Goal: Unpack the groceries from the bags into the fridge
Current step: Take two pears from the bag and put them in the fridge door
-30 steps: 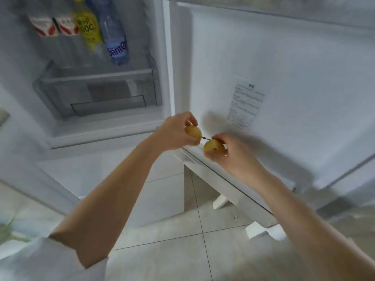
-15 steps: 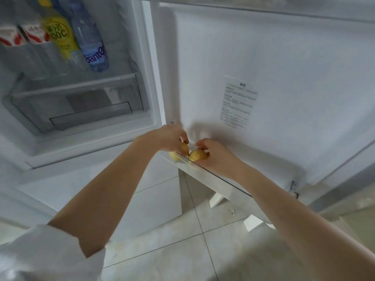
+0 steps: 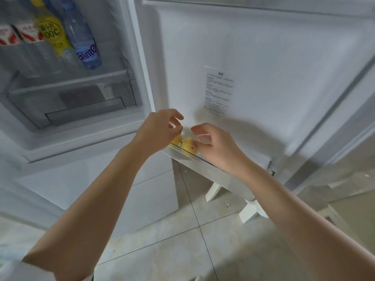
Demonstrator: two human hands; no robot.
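Two small yellow fruits lie side by side behind the clear front rim (image 3: 203,160) of a low fridge compartment: the left fruit (image 3: 176,139) and the right fruit (image 3: 187,146). My left hand (image 3: 160,130) hovers just above the left fruit with loosely curled fingers and holds nothing. My right hand (image 3: 215,146) is beside the right fruit, its fingertips close to it without gripping. The bags are out of view.
The open fridge door at the left holds a yellow bottle (image 3: 52,33), a blue-labelled water bottle (image 3: 86,45) and cartons (image 3: 18,35) above a clear door bin (image 3: 71,98). A printed label (image 3: 220,92) is stuck on the white inner wall. Tiled floor (image 3: 182,240) lies below.
Both hands lowered the fruits into the compartment and let go. The fingers have now lifted off and the fruits rest on their own.
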